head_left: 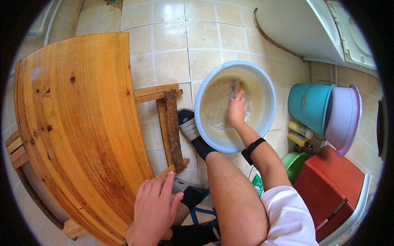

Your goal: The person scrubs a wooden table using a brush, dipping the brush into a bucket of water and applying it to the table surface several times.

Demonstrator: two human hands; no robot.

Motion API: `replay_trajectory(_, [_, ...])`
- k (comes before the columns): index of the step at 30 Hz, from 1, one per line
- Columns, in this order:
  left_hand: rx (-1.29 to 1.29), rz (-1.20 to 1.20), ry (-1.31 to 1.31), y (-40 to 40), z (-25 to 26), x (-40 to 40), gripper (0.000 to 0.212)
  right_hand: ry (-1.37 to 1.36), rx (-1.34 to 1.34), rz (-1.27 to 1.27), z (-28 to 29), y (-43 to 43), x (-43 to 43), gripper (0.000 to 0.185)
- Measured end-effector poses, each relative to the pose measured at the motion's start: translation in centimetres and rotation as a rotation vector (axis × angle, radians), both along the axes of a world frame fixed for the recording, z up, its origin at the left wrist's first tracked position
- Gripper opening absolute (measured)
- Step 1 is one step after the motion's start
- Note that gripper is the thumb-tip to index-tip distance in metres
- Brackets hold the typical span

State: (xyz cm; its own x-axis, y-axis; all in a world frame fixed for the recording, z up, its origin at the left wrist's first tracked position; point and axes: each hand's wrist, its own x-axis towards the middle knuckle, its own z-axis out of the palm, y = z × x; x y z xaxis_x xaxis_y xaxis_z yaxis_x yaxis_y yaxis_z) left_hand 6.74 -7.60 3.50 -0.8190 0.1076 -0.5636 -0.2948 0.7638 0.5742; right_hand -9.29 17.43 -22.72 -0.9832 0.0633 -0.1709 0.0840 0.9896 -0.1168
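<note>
My right hand reaches into a pale blue plastic basin on the floor. Its fingers close around what looks like a scrubbing brush, blurred and at the surface of murky brown water. Small patches of foam float there. A black watch sits on the right wrist. My left hand holds nothing. Palm down and thumb apart, it hovers or rests near the edge of a wooden folding table; whether it touches the wood I cannot tell.
The table's wooden legs stand beside my slippered foot. To the right are a teal bucket, a lilac basin, yellow bottles, a green basin and a red box-like object. A white appliance is at top right.
</note>
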Motion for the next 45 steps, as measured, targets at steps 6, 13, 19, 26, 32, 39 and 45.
replay_trajectory(6, [-0.006, -0.003, 0.000, 0.0, 0.0, 0.2, 0.043, -0.180, -0.205, 0.369, 2.2, -3.3, 2.8, 0.052])
replay_trajectory(13, [-0.005, -0.006, 0.005, 0.1, -0.1, 0.3, 0.043, -0.396, -0.300, 0.417, 3.6, -2.1, 4.5, 0.045])
replay_trajectory(19, [-0.008, -0.012, -0.023, -0.1, 0.0, 0.3, 0.043, -0.691, -1.085, -0.049, 4.0, -1.6, 3.6, 0.030])
replay_trajectory(26, [-0.026, -0.029, -0.019, 0.2, 0.0, 0.4, 0.042, -0.935, -1.664, -0.609, 8.2, -3.5, 1.4, 0.032])
replay_trajectory(32, [-0.045, -0.002, -0.018, 0.4, 0.3, 0.3, 0.042, -0.809, -1.573, -0.474, 8.4, -4.2, 1.5, 0.036])
replay_trajectory(39, [-0.024, 0.038, 0.086, 1.0, -2.3, 1.4, 0.043, -0.826, -0.751, -0.243, 7.3, -3.7, 1.7, 0.031])
replay_trajectory(45, [-0.114, 0.081, 0.143, 1.9, -3.4, 1.6, 0.041, -0.728, -0.872, -0.269, 7.7, -4.0, 0.3, 0.026])
